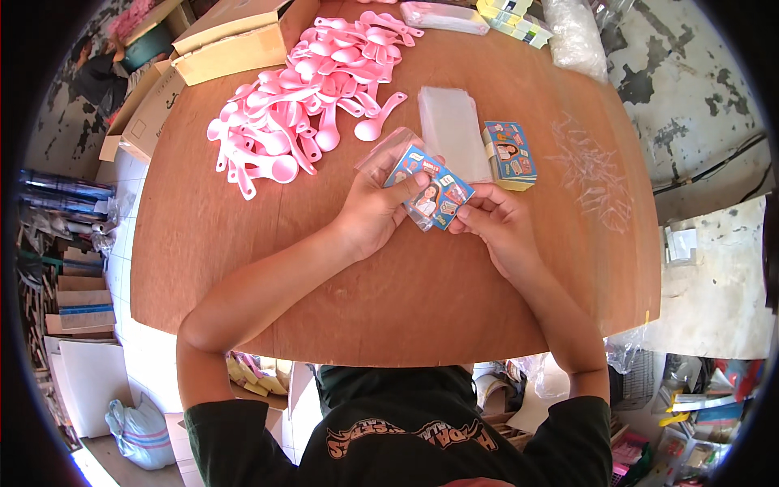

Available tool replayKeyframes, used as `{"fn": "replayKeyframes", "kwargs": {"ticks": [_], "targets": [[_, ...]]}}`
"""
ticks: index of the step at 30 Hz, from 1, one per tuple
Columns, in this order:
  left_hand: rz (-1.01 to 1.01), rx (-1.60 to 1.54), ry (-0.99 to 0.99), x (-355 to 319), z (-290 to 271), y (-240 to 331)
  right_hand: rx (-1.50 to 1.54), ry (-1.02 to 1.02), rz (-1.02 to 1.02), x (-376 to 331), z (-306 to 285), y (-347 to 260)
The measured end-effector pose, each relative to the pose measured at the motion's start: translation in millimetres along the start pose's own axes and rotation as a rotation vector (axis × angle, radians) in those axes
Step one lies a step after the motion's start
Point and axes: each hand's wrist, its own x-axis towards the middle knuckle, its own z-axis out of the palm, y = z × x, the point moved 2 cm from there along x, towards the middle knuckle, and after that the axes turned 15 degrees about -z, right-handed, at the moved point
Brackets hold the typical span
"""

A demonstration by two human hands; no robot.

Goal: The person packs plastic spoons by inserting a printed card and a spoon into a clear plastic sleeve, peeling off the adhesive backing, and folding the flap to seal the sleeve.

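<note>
Over the middle of the table, my left hand (367,213) is closed on a blue printed card (442,197), its thumb pressed on the card's face. Together with the card it grips a clear plastic bag (391,148) that looks pinkish at its upper end; what is inside I cannot make out. My right hand (505,231) pinches the card's lower right corner between thumb and fingers. Just beyond my hands lies a stack of clear plastic bags (451,126). To its right stands a stack of similar blue cards (510,150). A single pink spoon (373,126) lies beyond my left hand.
A large heap of pink spoons (312,89) covers the table's far left, beside a cardboard box (235,57). At the far edge lie a packet of plastic bags (445,16), yellowish card stacks (515,24) and a clear plastic roll (574,40). Thin clear strips (592,174) lie scattered at right.
</note>
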Motion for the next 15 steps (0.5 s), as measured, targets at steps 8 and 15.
{"fn": "replayKeyframes", "kwargs": {"ticks": [8, 15], "targets": [[-0.009, 0.051, -0.046, -1, 0, 0, -0.021, 0.120, -0.036, -1, -6, 1], [0.001, 0.111, -0.014, -6, 12, -11, -0.022, 0.115, -0.052, -6, 8, -1]]}}
